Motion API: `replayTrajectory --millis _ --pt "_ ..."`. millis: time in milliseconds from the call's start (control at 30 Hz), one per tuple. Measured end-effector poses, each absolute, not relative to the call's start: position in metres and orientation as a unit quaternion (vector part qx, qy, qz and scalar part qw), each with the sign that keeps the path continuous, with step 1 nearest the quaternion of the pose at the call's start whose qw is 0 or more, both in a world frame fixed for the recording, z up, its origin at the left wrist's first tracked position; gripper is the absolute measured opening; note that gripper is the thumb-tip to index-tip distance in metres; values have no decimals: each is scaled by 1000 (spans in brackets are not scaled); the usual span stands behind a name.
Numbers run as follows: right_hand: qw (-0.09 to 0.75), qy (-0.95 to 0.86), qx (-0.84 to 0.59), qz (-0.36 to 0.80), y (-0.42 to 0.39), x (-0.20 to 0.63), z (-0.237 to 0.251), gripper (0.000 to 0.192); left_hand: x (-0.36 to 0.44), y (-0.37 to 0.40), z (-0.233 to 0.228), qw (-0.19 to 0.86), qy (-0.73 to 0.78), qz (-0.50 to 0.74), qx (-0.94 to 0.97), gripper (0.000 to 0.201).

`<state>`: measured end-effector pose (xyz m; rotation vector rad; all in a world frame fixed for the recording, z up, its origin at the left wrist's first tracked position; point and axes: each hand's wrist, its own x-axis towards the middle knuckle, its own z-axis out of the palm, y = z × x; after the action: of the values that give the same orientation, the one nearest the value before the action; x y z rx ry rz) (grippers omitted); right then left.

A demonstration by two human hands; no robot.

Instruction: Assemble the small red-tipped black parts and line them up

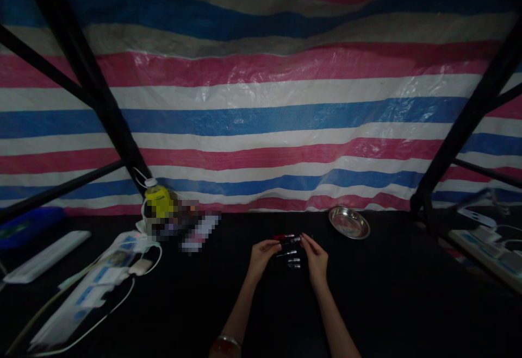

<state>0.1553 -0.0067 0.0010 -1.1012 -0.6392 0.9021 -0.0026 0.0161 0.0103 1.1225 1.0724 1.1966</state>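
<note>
While both hands meet mid-table, work looks early. Far left: power strip (92,284), yellow bottle (160,200), untouched. Left hand (263,257) and right hand (315,255) pinch opposite ends of one small dark tube (290,242). Red-tipped tube (284,236) just beyond, three loose tubes (292,259) between hands, unhandled. Steel dish (349,222) far right, nothing visible inside.

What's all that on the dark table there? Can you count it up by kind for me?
Small tubes at the hands, left hand and right hand: about 5, too small to be sure
Metal dish: 1
Yellow bottle: 1
White power strips: 2
Total: about 9
</note>
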Motion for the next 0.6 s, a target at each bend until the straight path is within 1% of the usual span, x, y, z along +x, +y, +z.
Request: replayTrajectory --millis 200,400,600 --pt "718 -386 -457 355 -8 140 9 35 -4 19 10 560 449 524 458 40" --pt "690 -425 -472 347 0 138 14 31 -5 24 1 563 446 538 441 41" --pt "650 -517 -503 238 3 148 28 26 -6 27 -1 590 431 555 398 43"
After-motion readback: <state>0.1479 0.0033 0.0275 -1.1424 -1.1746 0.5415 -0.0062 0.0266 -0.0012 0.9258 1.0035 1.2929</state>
